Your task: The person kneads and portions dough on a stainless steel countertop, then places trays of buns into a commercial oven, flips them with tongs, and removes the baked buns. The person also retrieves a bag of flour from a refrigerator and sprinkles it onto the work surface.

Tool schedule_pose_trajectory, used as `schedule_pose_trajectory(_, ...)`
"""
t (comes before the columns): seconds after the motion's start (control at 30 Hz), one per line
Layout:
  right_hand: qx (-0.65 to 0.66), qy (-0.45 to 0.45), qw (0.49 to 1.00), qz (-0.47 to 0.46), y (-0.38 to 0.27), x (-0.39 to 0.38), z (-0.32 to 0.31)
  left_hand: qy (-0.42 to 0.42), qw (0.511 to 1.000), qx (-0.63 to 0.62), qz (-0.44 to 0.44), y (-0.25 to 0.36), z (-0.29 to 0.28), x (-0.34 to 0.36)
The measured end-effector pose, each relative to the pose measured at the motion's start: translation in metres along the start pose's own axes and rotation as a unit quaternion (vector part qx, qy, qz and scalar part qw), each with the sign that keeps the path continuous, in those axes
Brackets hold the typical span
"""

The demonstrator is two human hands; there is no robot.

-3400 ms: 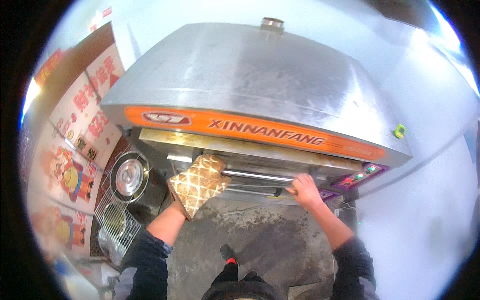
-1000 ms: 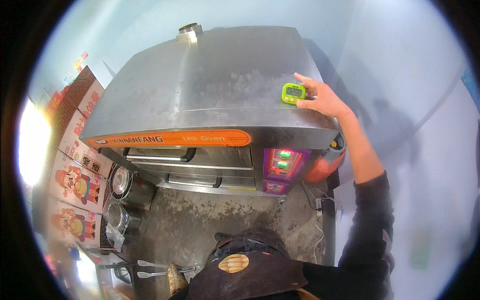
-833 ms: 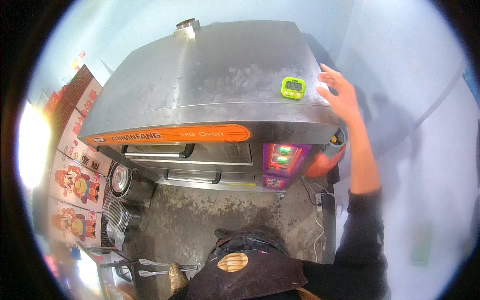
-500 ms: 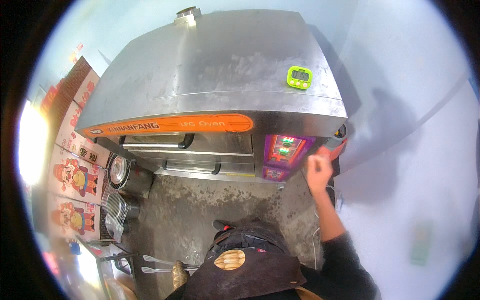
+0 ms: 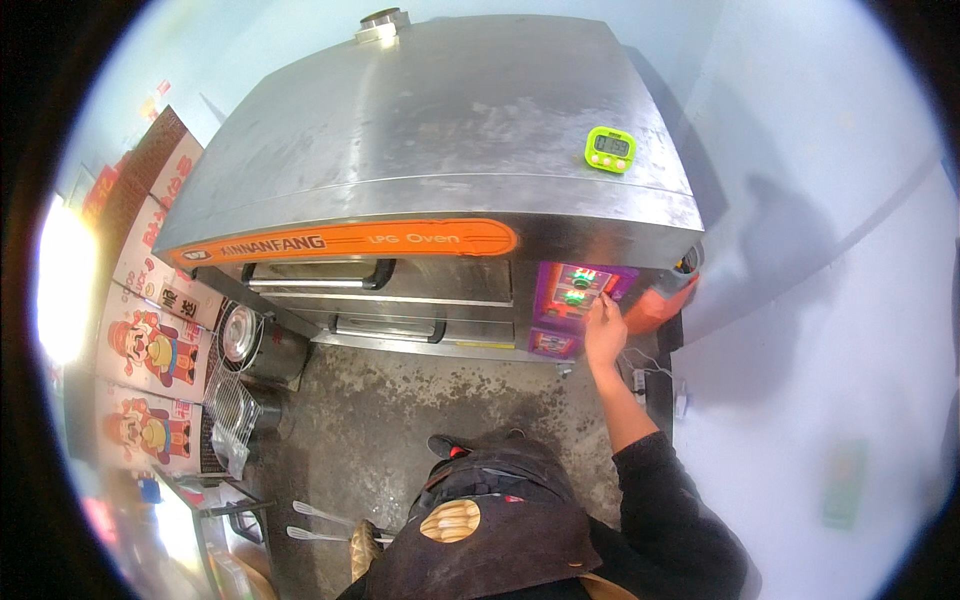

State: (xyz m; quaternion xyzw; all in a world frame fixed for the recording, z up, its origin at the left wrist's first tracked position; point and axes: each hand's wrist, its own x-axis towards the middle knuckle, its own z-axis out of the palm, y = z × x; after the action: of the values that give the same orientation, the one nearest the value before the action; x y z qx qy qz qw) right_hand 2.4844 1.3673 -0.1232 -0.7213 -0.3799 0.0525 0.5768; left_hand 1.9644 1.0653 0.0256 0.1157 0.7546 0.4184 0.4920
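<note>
My right hand (image 5: 606,333) reaches in from the right, its fingers drawn together at the right edge of the upper purple-framed control panel (image 5: 548,290) on a steel oven (image 5: 450,100). Whatever lies under the fingertips is too small to make out. Lit red and green displays (image 5: 575,297) show just left of the fingers. At the lower left, metal tongs (image 5: 318,535) with slotted ends spread apart point left. Their handles run behind a golden-brown patterned thing (image 5: 363,552) beside my dark apron (image 5: 500,550). My left hand cannot be clearly made out there.
A green timer (image 5: 610,149) sits on the oven top. Two oven doors with bar handles (image 5: 318,282) are closed. An orange-red thing (image 5: 660,303) and white cables (image 5: 650,365) are beside the oven's right side. Pots (image 5: 275,350), wire racks (image 5: 228,405) and printed cartons (image 5: 150,345) line the left.
My right hand has moved left, from beside the orange-red thing to the panel's right edge. The view has shifted slightly, and the tongs sit a little higher and farther right in it.
</note>
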Motion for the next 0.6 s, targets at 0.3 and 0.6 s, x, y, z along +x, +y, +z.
schedule_pose_trajectory(0.3,-0.005,0.053,0.998,0.039,-0.024,0.009,0.006,0.002,1.0,0.002,-0.009,0.004,-0.006,0.007)
schedule_pose_trajectory(0.6,0.006,0.055,0.994,0.09,-0.035,0.011,0.007,0.003,1.0,0.001,-0.017,0.002,0.006,0.008)
